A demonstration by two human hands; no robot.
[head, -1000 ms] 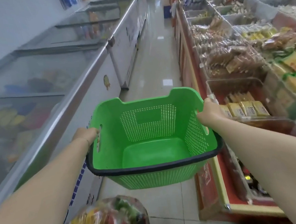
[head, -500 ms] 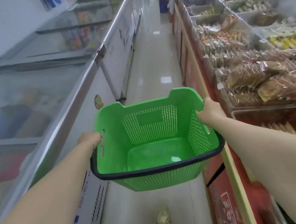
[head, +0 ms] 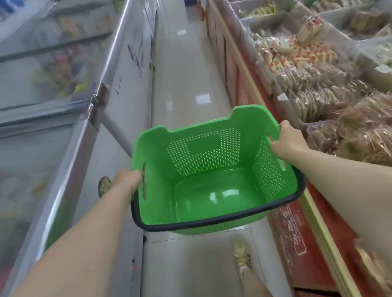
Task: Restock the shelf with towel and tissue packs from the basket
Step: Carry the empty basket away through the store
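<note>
A green perforated plastic basket [head: 205, 157] with a black rim along its near edge hangs in front of me over the aisle floor. Nothing lies inside it; its shiny bottom is bare. My left hand [head: 127, 179] grips the basket's left side at the handle slot. My right hand [head: 288, 138] grips the right side by its rim. No towel or tissue packs show anywhere in view.
A long glass-topped freezer [head: 50, 109] runs down the left. On the right, a red-fronted display [head: 293, 222] holds clear bins of wrapped snacks [head: 323, 93]. A narrow tiled aisle [head: 183, 73] leads ahead. My leg and shoe [head: 242, 256] are below the basket.
I have walked forward along the aisle with the basket held in both hands. The freezer and the snack bins have slid past, and the bagged goods at the bottom have left view.
</note>
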